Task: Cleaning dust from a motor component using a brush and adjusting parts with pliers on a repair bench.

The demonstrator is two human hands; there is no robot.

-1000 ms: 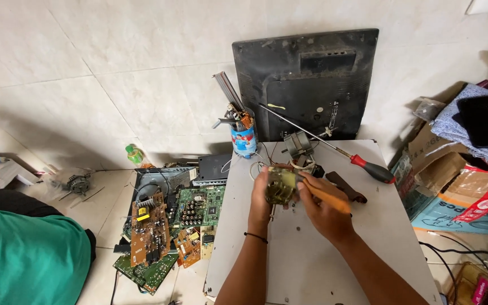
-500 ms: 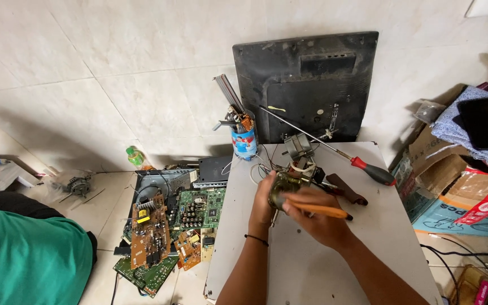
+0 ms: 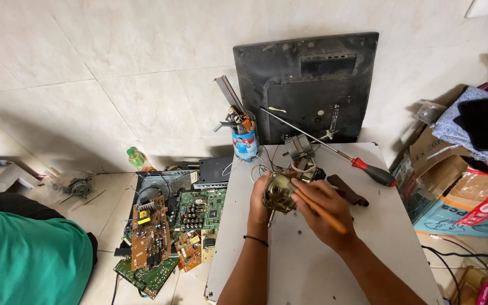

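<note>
**Gripping a small motor over the counter, tool at its side**

Holding the small brass-coloured motor [image 3: 278, 194] just above the middle of the frame, the left hand [image 3: 260, 195] is wrapped around its left side, fingers closed on the casing. The right hand [image 3: 322, 210] sits just right of the motor, closed around an orange-handled tool [image 3: 320, 210] whose handle runs down and to the right across the palm; the front end of the tool meets the motor's right face, though the tip itself is hidden between fingers and casing. So the motor lies between the two hands, touching both, held a little above the pale counter [image 3: 368, 248].

Wires [image 3: 266, 164] trail from the motor toward the top of the counter, where another grey motor part [image 3: 299, 148] rests. Right of the hands lies a dark brown handle-shaped piece [image 3: 348, 191], and beyond it a long screwdriver with a red and black grip [image 3: 373, 171] lies slanted, its shaft running up and left toward a black monitor back [image 3: 306, 85] that leans on the tiled wall. A tin can full of tools [image 3: 244, 140] stands at the counter's upper left corner.

On the floor left of the counter lies a pile of circuit boards [image 3: 165, 231], green and brown. A green sleeve [image 3: 29, 260] fills the lower left of the frame. Cardboard boxes and cloth [image 3: 464, 164] crowd the right edge.
</note>
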